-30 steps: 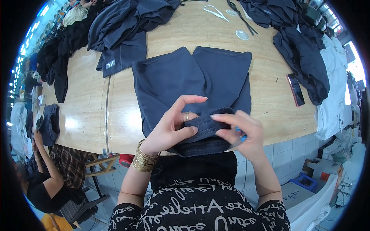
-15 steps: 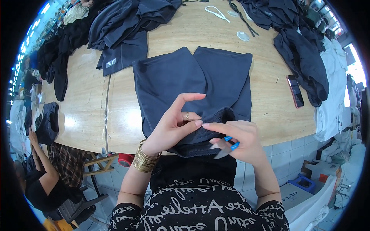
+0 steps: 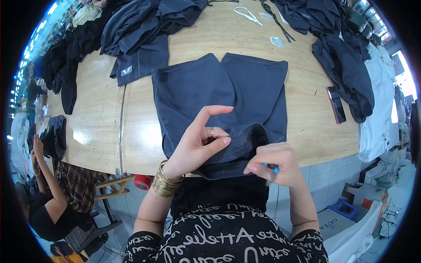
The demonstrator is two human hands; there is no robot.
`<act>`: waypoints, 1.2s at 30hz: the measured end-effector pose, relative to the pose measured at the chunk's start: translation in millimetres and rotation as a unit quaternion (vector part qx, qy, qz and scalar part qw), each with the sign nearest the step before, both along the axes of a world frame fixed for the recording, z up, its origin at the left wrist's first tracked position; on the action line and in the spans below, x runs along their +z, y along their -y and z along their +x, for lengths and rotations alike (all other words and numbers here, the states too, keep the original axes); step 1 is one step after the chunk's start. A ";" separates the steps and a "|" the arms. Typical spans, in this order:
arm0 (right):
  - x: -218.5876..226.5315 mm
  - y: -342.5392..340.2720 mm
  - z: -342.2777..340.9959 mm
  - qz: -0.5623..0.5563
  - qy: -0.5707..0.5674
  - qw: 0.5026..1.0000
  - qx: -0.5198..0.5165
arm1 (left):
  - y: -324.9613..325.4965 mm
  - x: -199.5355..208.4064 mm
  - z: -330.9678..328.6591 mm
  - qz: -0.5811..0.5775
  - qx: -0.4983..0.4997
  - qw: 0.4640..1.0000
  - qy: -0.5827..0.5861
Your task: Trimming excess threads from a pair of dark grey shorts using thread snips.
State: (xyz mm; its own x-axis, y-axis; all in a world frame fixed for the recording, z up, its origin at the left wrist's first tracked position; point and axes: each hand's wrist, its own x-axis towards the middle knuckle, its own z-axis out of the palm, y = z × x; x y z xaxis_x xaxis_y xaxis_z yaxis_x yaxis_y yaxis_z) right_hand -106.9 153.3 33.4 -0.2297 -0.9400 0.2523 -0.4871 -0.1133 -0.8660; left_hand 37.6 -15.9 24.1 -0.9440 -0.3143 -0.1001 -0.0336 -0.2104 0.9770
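Dark grey-blue shorts (image 3: 193,85) lie flat on the table with their elastic waistband (image 3: 255,136) toward me, bunched up and folded open at the near edge. My left hand (image 3: 193,142) pinches the waistband between thumb and bent fingers, while its index finger stretches out above the cloth. Just right of the waistband, my right hand (image 3: 280,160) is closed around small blue-handled thread snips (image 3: 275,167). Its thumb and index fingertips come together near the band's edge; whether they hold a thread is too small to tell. The snips' blades are mostly hidden and blurred.
Heaped dark garments (image 3: 144,22) lie at the far left, with more dark clothes (image 3: 342,74) at the right. A phone (image 3: 336,104) rests near them. A white cord loop (image 3: 248,16) lies at the back. At the left, a person (image 3: 48,197) works beside the table.
My right hand has moved right and slightly down, away from my left thumb, and its fingers have curled in. The snips' blades have turned mostly out of sight. My left hand has stayed put.
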 end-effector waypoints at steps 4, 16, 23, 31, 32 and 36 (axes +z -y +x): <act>0.1 1.7 3.5 0.019 0.002 1.000 0.017 | 0.5 0.0 -0.4 -0.008 0.008 1.000 -0.002; -4.2 -0.8 3.8 0.061 -0.013 0.996 0.063 | 0.2 0.0 -0.3 -0.021 0.008 1.000 -0.002; -3.8 -6.8 2.3 0.059 0.044 0.996 0.057 | 1.8 0.2 0.0 0.002 0.021 1.000 -0.003; -3.4 -3.1 8.3 0.010 0.125 0.992 0.005 | 3.7 2.6 1.6 0.018 0.015 1.000 0.003; -3.4 -3.6 5.4 0.037 0.079 0.996 0.008 | 3.2 0.9 1.0 0.018 0.014 1.000 0.003; -4.2 -0.7 3.8 0.063 0.077 0.995 -0.003 | 2.3 3.4 1.3 0.035 0.027 0.999 -0.003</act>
State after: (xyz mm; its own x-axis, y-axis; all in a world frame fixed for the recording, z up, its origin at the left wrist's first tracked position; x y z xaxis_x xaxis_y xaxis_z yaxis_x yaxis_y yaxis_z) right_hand -103.1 154.0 29.3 -0.2620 -0.9604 0.0946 -0.3479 0.0026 -0.9375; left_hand 38.9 -18.2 27.5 -0.9266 -0.3571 -0.1179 -0.0144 -0.2797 0.9600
